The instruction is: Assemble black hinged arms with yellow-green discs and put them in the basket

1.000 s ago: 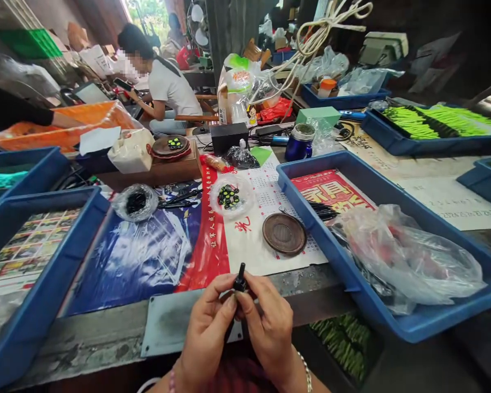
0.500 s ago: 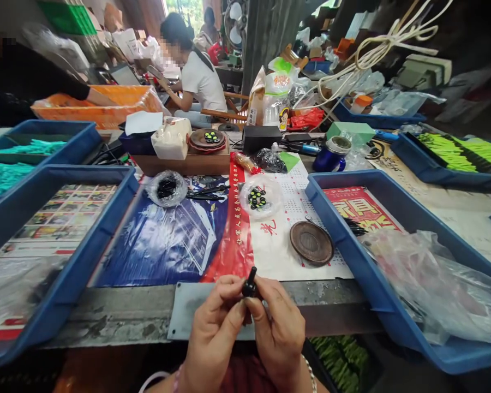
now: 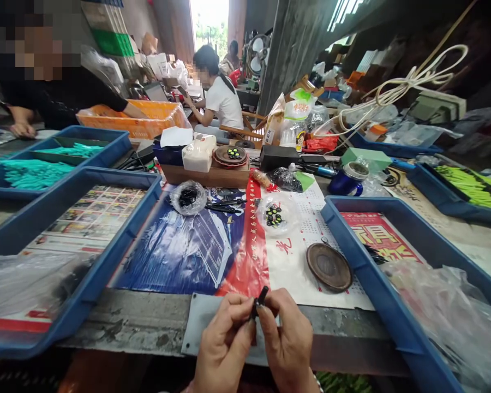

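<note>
My left hand (image 3: 226, 339) and my right hand (image 3: 288, 337) meet over the front edge of the table. Between their fingertips they pinch a small black plastic part with a short stem (image 3: 263, 296); its lower end is hidden by the fingers. Under the hands lies a grey plate (image 3: 199, 314). Farther up, a clear plastic dish (image 3: 289, 221) carries several small black and yellow-green pieces (image 3: 273, 216). To its left is a plastic-lined bowl of black parts (image 3: 188, 197), with thin black tools (image 3: 225, 206) beside it. A round brown dish (image 3: 328, 266) lies to the right.
Blue trays flank me, one on the left (image 3: 76, 295) and one on the right (image 3: 387, 322) with plastic bags. Teal pieces (image 3: 36, 173) fill another tray. A blue mug (image 3: 346, 180) stands at the back. A person in black reaches into an orange crate (image 3: 135, 128); another sits beyond.
The view has swung up and to the left, so the table contents appear shifted right and lower. Both hands still pinch the black part, whose stem leans further right.
</note>
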Demonstrator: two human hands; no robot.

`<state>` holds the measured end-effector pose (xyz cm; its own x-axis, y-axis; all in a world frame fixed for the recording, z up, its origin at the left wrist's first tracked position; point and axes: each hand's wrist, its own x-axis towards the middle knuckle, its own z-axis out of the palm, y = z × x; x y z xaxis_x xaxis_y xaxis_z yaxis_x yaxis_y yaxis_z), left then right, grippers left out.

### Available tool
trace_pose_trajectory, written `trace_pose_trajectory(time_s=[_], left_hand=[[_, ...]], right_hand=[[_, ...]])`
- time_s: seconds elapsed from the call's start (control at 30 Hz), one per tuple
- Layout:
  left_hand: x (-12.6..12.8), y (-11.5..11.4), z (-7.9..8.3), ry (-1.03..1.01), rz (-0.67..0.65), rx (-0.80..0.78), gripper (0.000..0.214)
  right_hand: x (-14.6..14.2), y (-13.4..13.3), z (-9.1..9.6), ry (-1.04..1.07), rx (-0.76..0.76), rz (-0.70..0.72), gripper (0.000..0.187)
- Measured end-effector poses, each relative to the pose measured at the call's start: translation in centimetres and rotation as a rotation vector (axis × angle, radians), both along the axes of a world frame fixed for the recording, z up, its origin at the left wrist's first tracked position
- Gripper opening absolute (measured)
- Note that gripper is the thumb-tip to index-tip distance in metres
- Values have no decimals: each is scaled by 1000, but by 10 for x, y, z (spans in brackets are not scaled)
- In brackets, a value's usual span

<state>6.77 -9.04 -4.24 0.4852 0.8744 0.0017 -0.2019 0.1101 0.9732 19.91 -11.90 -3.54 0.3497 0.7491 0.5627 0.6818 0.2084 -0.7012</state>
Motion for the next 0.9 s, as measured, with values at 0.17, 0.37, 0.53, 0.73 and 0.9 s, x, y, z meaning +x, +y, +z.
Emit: trace_pose_trajectory(time_s=[0.17,0.37,0.53,0.73,0.9], left_hand=[[-1,6,5,-23,41,20,23],[-4,6,2,-46,-3,-54,18],[-2,1,0,-98,-16,-186,13],[-2,2,-1,-62,-10,-265,23],[-5,1,0,-61,-31,-255,21]], right_hand=[[-6,1,-3,-102,4,44,35],[9,6,-13,79,-181,296,61],[20,5,-11,517,-109,19,43],[9,3,-12,407,-237,155,45],[13,7,-13,621,-99,-68,32]])
